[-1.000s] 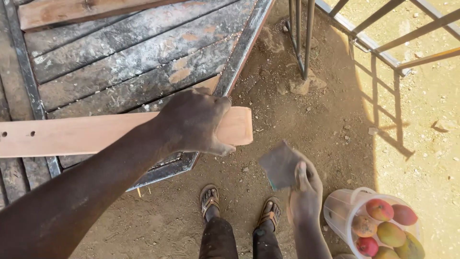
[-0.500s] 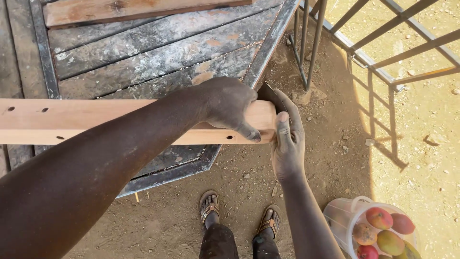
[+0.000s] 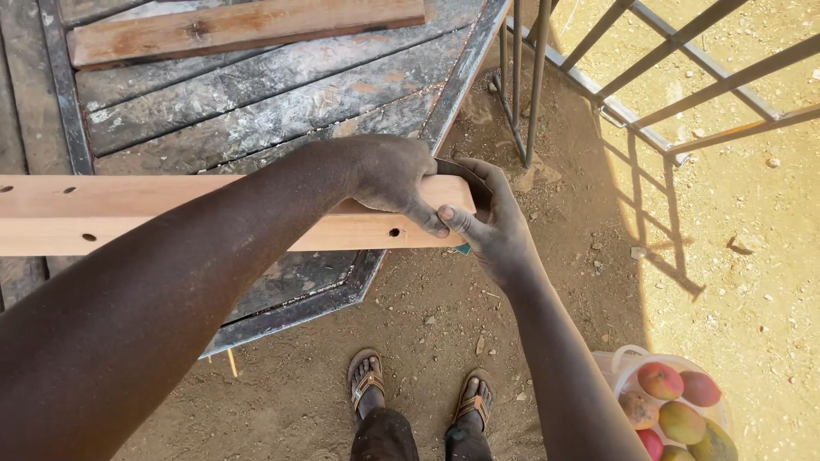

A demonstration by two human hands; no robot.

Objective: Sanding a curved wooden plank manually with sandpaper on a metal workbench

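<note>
Two hands are closed on one end of a long pale wooden plank that is laid across the metal-framed worktop. The left hand is clamped over the top of the plank near its end, and the right hand is wrapped around the end itself with a dark sheet, probably sandpaper, pressed under the fingers. The plank is judged stiff, fairly light and dry, best gripped across its width near the end. Below and to the right of the right hand, a clear plastic bag is seen on the sandy ground, filled with mangoes.
</note>
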